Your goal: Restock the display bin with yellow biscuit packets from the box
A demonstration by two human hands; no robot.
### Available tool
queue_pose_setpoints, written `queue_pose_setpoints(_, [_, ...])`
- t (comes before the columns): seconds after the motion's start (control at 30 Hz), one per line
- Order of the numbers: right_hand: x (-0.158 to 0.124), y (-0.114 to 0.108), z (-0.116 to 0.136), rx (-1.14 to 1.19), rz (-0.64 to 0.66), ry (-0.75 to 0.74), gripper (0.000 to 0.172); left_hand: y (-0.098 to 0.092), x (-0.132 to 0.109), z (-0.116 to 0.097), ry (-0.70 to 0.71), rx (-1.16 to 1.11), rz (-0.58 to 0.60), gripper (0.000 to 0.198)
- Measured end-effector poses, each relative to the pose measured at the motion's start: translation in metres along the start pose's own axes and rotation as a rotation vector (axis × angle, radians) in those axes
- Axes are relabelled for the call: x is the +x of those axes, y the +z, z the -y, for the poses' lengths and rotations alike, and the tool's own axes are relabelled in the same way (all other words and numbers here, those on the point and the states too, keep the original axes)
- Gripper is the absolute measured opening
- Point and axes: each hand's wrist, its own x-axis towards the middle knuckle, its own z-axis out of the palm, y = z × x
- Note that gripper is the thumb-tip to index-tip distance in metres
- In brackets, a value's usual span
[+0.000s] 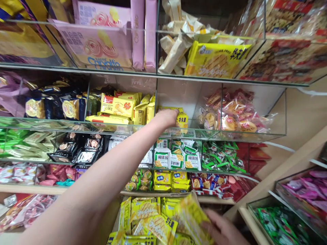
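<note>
In the head view, reaches with the left hand point(167, 117) up and forward into a clear-walled bin point(184, 92) on the middle shelf of the display. Bends the fingers down at a few yellow waffle packets point(182, 119), low in that bin and just behind its front wall; cannot tell a firm grasp from a mere touch there. Holds in the right hand point(222, 226), at the lower right, a tilted yellow packet point(191, 214), pinched along its right side and blurred. Has just beside and partly behind it, at the bottom centre, a heap of like packets point(150, 211) printed with waffles.

To the left of the reached-into bin, shows yellow roll packets point(117, 104) in a compartment; to the right, clear bags of round baked pieces point(235, 117). On the shelf above, shows another yellow waffle pack point(217, 59) leaning beside white packets point(176, 51), with pink boxes point(97, 44) farther left. Below the bin, shows white-and-green packets point(176, 158) next to green wrapped pieces point(222, 156), and, one row lower, small yellow packs point(171, 180).
</note>
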Motion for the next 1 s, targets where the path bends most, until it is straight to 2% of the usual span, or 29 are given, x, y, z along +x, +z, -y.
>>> queue_pose_setpoints(0.07, [0.001, -0.011, 0.005, 0.234, -0.051, 0.046, 0.037, 0.001, 0.003, 0.001, 0.028, -0.037, -0.032, 0.065])
queue_pose_setpoints(0.17, [0.004, -0.025, 0.015, 0.604, -0.163, 0.095, 0.042, 0.005, 0.007, 0.002, 0.075, -0.08, -0.141, 0.063])
queue_pose_setpoints(0.33, [0.009, -0.031, 0.027, 0.778, -0.144, 0.056, 0.044, 0.008, 0.012, 0.002, 0.085, -0.121, -0.218, 0.055])
queue_pose_setpoints(0.4, [0.011, -0.029, 0.03, 0.793, -0.149, 0.033, 0.042, 0.002, 0.011, 0.001, 0.139, -0.147, -0.303, 0.047])
queue_pose_setpoints(0.5, [0.013, -0.028, 0.033, 0.849, -0.225, 0.006, 0.04, -0.008, -0.007, -0.007, 0.356, -0.25, -0.543, 0.04])
queue_pose_setpoints(0.57, [0.013, -0.027, 0.036, 0.918, -0.311, -0.004, 0.038, -0.005, -0.039, -0.022, 0.48, -0.392, -0.651, 0.039])
queue_pose_setpoints(0.63, [0.013, -0.023, 0.041, 0.992, -0.384, -0.004, 0.04, 0.012, -0.083, -0.045, 0.458, -0.649, -0.607, 0.038])
queue_pose_setpoints(0.67, [0.012, -0.019, 0.043, 1.019, -0.4, 0.002, 0.042, 0.027, -0.107, -0.058, 0.389, -0.827, -0.533, 0.041])
queue_pose_setpoints(0.7, [0.011, -0.014, 0.046, 1.034, -0.404, 0.009, 0.045, 0.044, -0.13, -0.07, 0.288, -1.013, -0.432, 0.052])
queue_pose_setpoints(0.77, [0.01, -0.002, 0.051, 1.011, -0.367, 0.028, 0.046, 0.082, -0.168, -0.089, 0.102, -1.387, -0.156, 0.072])
queue_pose_setpoints(0.8, [0.01, 0.005, 0.054, 0.98, -0.351, 0.032, 0.044, 0.098, -0.181, -0.094, 0.029, -1.572, -0.103, 0.067])
queue_pose_setpoints(0.9, [0.012, 0.021, 0.057, 0.906, -0.368, 0.014, 0.038, 0.128, -0.2, -0.091, -0.096, -1.718, 0.002, 0.028])
queue_pose_setpoints(0.93, [0.014, 0.023, 0.057, 0.895, -0.374, 0.011, 0.038, 0.131, -0.202, -0.086, -0.099, -1.712, 0.034, 0.023])
queue_pose_setpoints(1.0, [0.018, 0.022, 0.054, 0.869, -0.382, 0.015, 0.039, 0.13, -0.205, -0.075, -0.058, -1.691, 0.114, 0.025])
